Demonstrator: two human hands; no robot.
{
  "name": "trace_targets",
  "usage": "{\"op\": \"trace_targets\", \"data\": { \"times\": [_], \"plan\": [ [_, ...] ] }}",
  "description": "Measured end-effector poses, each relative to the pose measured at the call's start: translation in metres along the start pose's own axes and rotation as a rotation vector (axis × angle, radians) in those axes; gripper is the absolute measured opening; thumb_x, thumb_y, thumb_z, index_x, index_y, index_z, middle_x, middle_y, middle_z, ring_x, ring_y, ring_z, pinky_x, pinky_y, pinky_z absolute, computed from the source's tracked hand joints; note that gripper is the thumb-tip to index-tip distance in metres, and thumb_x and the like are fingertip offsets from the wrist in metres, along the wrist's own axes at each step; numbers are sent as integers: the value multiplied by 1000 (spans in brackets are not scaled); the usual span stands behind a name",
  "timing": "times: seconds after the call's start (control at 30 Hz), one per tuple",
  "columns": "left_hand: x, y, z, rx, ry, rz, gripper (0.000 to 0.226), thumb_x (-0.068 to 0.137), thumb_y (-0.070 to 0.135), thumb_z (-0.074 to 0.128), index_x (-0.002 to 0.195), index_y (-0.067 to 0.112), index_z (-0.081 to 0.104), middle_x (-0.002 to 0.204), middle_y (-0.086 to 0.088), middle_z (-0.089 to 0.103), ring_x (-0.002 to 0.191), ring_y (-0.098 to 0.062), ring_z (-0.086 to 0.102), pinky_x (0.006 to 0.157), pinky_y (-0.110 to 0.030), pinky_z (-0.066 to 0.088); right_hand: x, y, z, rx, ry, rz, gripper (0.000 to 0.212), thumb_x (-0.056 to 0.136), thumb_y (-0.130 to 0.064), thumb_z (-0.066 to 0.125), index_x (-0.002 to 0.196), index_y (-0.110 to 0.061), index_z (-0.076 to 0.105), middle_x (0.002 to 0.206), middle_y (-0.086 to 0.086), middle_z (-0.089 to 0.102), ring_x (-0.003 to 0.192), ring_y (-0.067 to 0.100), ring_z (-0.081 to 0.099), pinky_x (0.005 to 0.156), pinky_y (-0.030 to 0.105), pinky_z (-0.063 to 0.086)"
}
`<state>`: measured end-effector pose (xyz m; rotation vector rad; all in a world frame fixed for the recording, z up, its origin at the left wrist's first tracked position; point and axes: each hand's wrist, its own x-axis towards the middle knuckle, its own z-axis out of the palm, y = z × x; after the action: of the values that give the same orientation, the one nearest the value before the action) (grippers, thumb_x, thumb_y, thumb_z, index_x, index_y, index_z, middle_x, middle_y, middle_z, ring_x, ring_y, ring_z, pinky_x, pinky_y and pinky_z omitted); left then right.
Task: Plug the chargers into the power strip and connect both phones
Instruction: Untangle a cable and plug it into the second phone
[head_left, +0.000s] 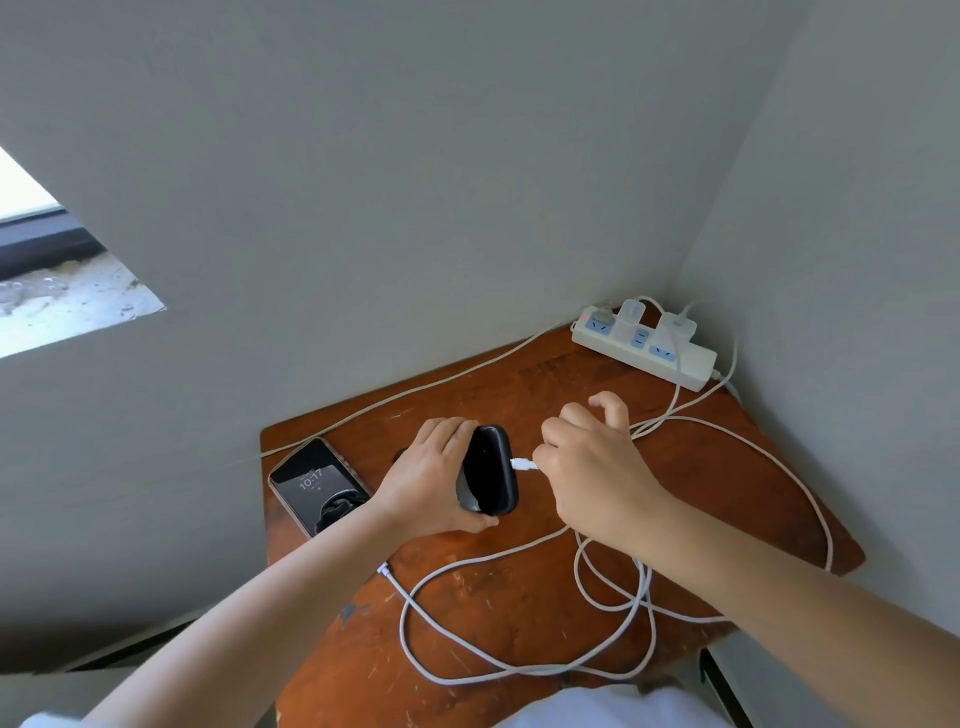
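My left hand (423, 480) grips a black phone (488, 470), holding it on edge above the wooden table (519, 597). My right hand (587, 460) pinches the white connector (523, 464) of a charging cable, its tip touching the phone's bottom end. A second phone (317, 486) lies face up at the table's left edge with its lock screen lit. Its cable end (385, 570) lies near my left forearm; whether it is plugged in is hidden. A white power strip (644, 348) sits in the far right corner with two white chargers (675, 325) plugged in.
White cables (524, 670) loop loosely over the front and right of the table. Another thin cord (415, 389) runs along the back edge by the wall. Grey walls close in on the table's far and right sides. A window opening (62, 291) is at left.
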<state>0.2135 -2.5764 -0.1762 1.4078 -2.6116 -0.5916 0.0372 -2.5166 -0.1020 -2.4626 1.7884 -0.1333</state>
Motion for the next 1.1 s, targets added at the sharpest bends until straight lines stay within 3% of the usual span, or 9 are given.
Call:
{"op": "trace_targets", "data": {
  "times": [0.1,0.37,0.47,0.57,0.73,0.87,1.03,1.1],
  "plan": [
    [1,-1,-2,4,10,-16,96,60,54,75,136,15,30,140,-5,39,127,-21,30,95,-26,34,1,3,5,7,-47,3,20,84,-2,54,99,-6,68,102,12,65,103,24,50,105,47,19],
    [0,3,-1,16,-4,8,97,60,54,74,136,14,30,139,-4,39,126,-20,29,99,-28,35,9,4,2,13,-44,6,19,86,-6,53,97,-10,67,98,7,62,98,20,47,102,42,22],
    [0,4,-1,5,9,6,96,60,53,75,135,14,30,139,-4,39,126,-20,29,99,-28,34,10,2,-1,-39,40,-15,10,72,-3,70,79,-10,71,79,6,66,84,21,56,93,47,36],
    [-1,5,0,3,13,21,96,60,53,75,135,12,31,139,-5,40,128,-20,28,101,-28,32,6,0,-1,-19,155,-5,24,42,2,85,49,-12,68,50,1,61,56,18,60,71,45,52],
    [0,4,-1,47,1,42,96,64,52,73,138,11,28,143,-6,37,131,-22,25,105,-28,28,0,2,10,-12,209,-37,24,44,3,83,49,-13,66,49,0,60,55,17,60,71,40,53],
    [2,2,-1,76,-29,50,97,65,52,71,139,11,25,145,-5,34,133,-22,22,107,-27,24,0,7,26,26,271,-13,22,49,5,80,50,-11,66,51,2,61,56,18,60,78,33,44],
    [27,-6,-3,309,-213,120,97,72,45,69,142,8,13,150,-10,23,137,-26,14,111,-31,16,5,16,47,99,194,32,21,49,0,86,52,-12,69,51,1,63,53,19,62,69,44,52],
    [43,-5,-3,450,-331,184,95,73,38,70,142,6,12,150,-14,21,137,-30,14,112,-34,15,7,18,65,144,97,91,12,60,-3,82,59,-10,72,60,5,68,64,23,65,77,49,48]
  ]
}}
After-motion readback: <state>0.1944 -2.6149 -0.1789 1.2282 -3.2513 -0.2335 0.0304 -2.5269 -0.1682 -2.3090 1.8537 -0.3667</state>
